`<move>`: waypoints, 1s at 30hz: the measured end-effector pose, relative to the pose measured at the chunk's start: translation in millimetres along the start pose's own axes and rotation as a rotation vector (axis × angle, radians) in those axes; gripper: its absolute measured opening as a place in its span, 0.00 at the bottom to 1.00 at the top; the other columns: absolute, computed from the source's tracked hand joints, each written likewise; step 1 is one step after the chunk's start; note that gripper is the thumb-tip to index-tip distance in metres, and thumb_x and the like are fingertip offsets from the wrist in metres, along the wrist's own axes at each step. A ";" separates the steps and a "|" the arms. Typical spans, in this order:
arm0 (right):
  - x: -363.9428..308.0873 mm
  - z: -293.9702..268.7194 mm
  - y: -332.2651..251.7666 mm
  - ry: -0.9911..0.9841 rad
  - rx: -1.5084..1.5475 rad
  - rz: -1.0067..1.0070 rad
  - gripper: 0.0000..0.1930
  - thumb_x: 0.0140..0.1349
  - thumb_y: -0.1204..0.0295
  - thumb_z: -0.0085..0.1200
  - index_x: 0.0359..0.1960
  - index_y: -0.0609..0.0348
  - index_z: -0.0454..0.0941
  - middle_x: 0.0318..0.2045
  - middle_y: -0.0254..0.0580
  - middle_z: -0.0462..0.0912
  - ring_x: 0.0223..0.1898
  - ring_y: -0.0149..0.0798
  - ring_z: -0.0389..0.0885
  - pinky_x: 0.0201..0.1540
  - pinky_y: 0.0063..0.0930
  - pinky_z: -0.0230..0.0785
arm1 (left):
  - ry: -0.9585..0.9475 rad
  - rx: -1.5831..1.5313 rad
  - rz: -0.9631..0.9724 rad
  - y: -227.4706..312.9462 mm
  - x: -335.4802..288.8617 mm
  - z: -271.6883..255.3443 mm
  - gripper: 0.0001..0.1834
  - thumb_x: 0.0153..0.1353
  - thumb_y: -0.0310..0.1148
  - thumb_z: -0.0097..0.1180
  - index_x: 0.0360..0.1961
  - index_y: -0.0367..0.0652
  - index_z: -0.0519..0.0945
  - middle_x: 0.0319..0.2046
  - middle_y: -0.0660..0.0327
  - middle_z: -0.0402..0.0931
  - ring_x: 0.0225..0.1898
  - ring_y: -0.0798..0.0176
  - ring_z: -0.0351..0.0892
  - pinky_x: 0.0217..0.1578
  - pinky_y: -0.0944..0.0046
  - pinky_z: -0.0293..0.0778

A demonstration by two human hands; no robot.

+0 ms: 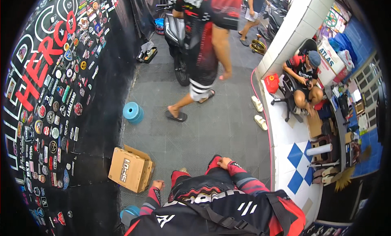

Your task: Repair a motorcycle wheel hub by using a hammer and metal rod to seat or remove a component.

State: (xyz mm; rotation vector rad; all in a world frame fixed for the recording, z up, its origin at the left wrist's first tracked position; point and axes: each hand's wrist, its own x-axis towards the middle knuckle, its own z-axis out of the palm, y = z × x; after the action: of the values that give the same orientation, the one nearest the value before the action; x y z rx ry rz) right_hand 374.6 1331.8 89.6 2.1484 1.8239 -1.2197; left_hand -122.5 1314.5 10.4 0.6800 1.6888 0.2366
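My left hand (158,184) is beside my left leg, its fingers curled in and nothing visible in them. Just left of it, a brown cardboard box (127,169) with dark printing stands on the floor, apart from the hand. My right hand (223,162) lies on the knee of my dark red-and-black trousers (212,178), fingers resting over the cloth and holding nothing. Both forearms wear red, grey and black sleeves.
A person in black and red (203,44) walks across the grey floor ahead, near a parked motorcycle (176,36). Blue round container (133,112) stands by the sticker-covered wall (53,113). Right, past a tiled pillar (297,24), someone sits on an office chair (290,91); white shoes (259,122) lie nearby.
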 end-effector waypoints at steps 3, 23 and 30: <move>14.0 -23.9 6.3 0.078 0.158 0.005 0.19 0.59 0.57 0.50 0.44 0.58 0.78 0.33 0.46 0.84 0.35 0.45 0.83 0.41 0.36 0.73 | 0.010 0.056 0.056 60.1 33.2 -3.7 0.09 0.58 0.33 0.54 0.35 0.39 0.81 0.28 0.59 0.81 0.24 0.65 0.81 0.19 0.64 0.71; 94.7 -127.8 270.4 0.091 0.512 0.549 0.12 0.60 0.64 0.52 0.37 0.60 0.80 0.23 0.38 0.81 0.20 0.33 0.78 0.23 0.29 0.71 | -0.140 0.770 0.594 412.8 100.2 213.3 0.18 0.59 0.40 0.52 0.43 0.38 0.80 0.33 0.54 0.82 0.32 0.60 0.83 0.37 0.60 0.76; 171.4 -217.7 257.6 0.302 0.883 0.547 0.10 0.63 0.67 0.50 0.34 0.62 0.79 0.19 0.36 0.78 0.18 0.33 0.76 0.20 0.29 0.69 | -0.217 0.732 0.369 474.0 167.0 234.7 0.19 0.58 0.41 0.51 0.41 0.38 0.81 0.32 0.53 0.82 0.34 0.58 0.83 0.41 0.59 0.75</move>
State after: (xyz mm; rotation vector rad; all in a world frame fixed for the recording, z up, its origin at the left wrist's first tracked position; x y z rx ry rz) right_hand 703.9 1507.1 27.2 3.0995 0.6197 -1.8010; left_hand 230.0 1740.4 56.0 1.5073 1.4116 -0.2138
